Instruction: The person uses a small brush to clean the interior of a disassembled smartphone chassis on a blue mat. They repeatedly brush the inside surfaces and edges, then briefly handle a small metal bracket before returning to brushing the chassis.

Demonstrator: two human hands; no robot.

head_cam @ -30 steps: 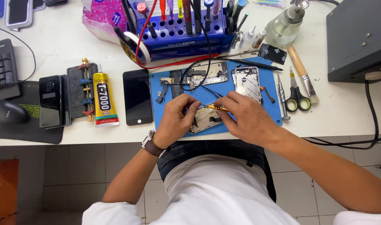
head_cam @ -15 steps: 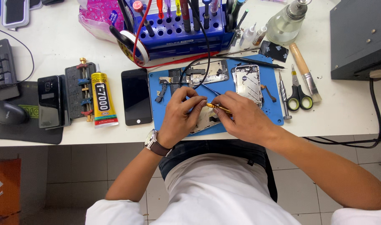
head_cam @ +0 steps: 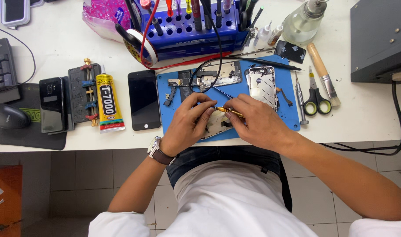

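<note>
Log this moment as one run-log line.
left hand: steadies phone part | right hand: holds gold-handled tool, tip at part | surface: blue mat | nearby: scissors, glue tube

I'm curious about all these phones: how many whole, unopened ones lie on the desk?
3, maybe more hidden. One black phone lies on the mouse pad, one dark phone lies left of the blue mat, and one phone sits at the top left edge.

Head camera, looking steeply down, fairly near, workbench (head_cam: 55,48) ahead
</note>
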